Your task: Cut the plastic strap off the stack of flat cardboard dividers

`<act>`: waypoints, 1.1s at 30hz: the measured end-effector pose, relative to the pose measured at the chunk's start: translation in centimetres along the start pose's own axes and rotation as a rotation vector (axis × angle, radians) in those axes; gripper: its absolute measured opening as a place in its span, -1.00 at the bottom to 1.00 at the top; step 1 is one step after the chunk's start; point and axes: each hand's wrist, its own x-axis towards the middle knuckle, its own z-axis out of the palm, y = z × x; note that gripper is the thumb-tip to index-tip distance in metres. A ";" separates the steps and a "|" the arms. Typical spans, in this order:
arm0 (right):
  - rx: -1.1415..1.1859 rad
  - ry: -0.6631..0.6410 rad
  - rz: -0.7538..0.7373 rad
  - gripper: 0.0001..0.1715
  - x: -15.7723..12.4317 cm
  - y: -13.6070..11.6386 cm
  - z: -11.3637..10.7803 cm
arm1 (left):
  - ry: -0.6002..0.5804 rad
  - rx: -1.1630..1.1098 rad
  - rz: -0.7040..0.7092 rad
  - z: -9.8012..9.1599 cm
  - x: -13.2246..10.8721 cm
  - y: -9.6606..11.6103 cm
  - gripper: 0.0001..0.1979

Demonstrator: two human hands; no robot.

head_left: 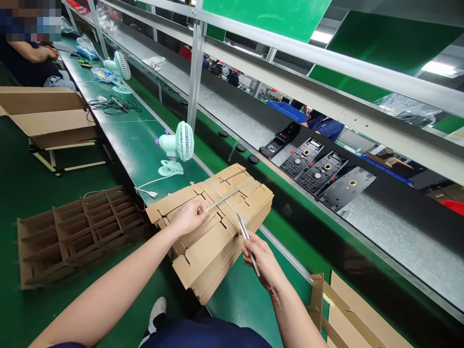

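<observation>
The stack of flat cardboard blanks (213, 227) lies at the tabletop (130, 140) edge, just in front of the small fan (177, 147). It looks stiff but heavy together. Left hand (188, 217) fingers pinch the strap (226, 195); right hand (263, 261) fingers close around a thin blade (244, 232). Grasp the stack from the sides.

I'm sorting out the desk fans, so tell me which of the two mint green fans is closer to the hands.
The clip-on fan just behind the cardboard stack on the green bench, facing right. The other fan stands much farther up the bench.
</observation>
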 end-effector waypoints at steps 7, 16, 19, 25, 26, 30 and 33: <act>0.002 -0.100 -0.063 -0.39 -0.8 0.3 0.9 | 0.030 -0.068 0.040 0.7 0.2 -0.8 -0.83; -0.046 0.077 0.163 -0.27 1.0 1.2 2.2 | 0.143 -0.112 0.060 1.8 -0.2 -1.0 -0.89; -0.009 0.058 0.365 -0.44 1.5 -0.2 2.7 | 0.225 -0.124 0.075 2.6 -0.6 -0.8 -0.92; 0.146 0.021 0.568 -0.52 4.0 -3.1 4.9 | 0.315 -0.127 0.205 3.6 -1.2 -0.5 -0.94; 0.197 0.005 0.595 -0.51 4.4 -3.4 5.2 | 0.324 -0.124 0.233 3.6 -1.3 -0.5 -0.92; 0.450 -0.040 0.681 -0.43 5.0 -3.9 5.2 | 0.364 -0.096 0.311 3.8 -1.4 -0.5 -0.86; 0.585 -0.131 0.688 -0.43 4.1 -3.6 4.0 | 0.417 0.005 0.389 4.1 -1.5 -0.6 -0.79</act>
